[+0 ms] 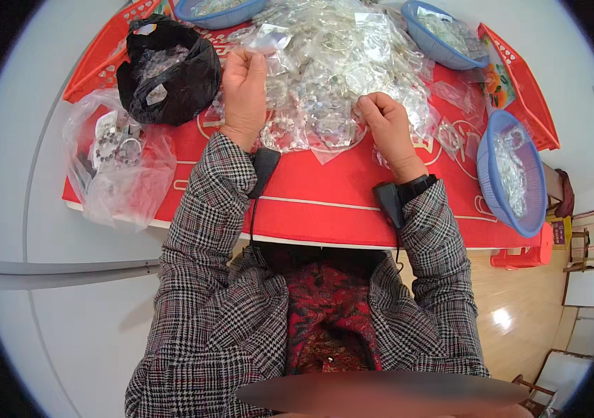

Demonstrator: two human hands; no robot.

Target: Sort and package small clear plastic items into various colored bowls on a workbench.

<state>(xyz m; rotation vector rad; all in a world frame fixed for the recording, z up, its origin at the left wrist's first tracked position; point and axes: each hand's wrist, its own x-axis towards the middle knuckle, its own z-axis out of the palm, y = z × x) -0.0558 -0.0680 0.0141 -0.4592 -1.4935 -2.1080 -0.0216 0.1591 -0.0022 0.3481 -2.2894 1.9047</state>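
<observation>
so far, some clear bags (510,171) sit in the blue basket (536,182) right of the right hand (391,134), but a big pile of bagged jewelry (342,66) seems unfinished past it and the left hand (244,99), both pinching, i can't tell what.

head view | left fisheye, worn on head | faces down | near, over left fingers (237,64), right fingers (383,104), red tabletop (318,182)

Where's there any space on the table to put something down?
The biggest bare patch is red cloth along the near edge, between the left sleeve and right sleeve, below the packet pile. A smaller one lies between the right sleeve and lower blue basket. The middle is crowded; so is the left, with black and clear bags.
</observation>
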